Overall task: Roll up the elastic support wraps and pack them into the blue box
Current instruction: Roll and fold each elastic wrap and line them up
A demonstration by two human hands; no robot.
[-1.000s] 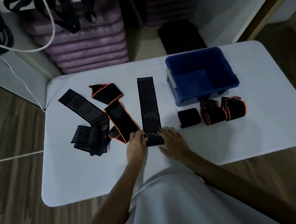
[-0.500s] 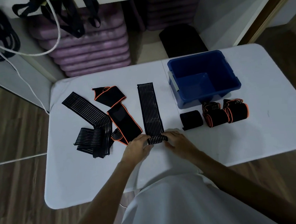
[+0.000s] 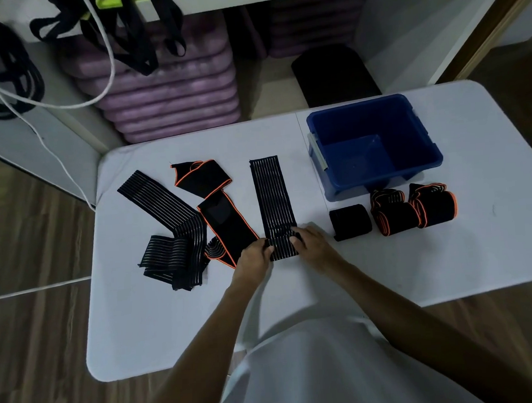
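Fingers of left hand (image 3: 253, 256) and right hand (image 3: 314, 247) pinch the striped wrap (image 3: 274, 200) at its near end.

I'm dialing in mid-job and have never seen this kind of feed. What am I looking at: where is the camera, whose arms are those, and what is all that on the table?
The camera is worn on a person's head and looks down, so the two bare arms are the wearer's own; there is no robot. The left hand and right hand pinch the near end of a striped black wrap lying flat on the white table, apparently starting to roll it. To the left lie a second striped wrap and an orange-edged wrap, both unrolled. On the right stands the blue box, which looks empty. In front of it sit three finished rolls: a plain black roll and two orange-edged rolls.
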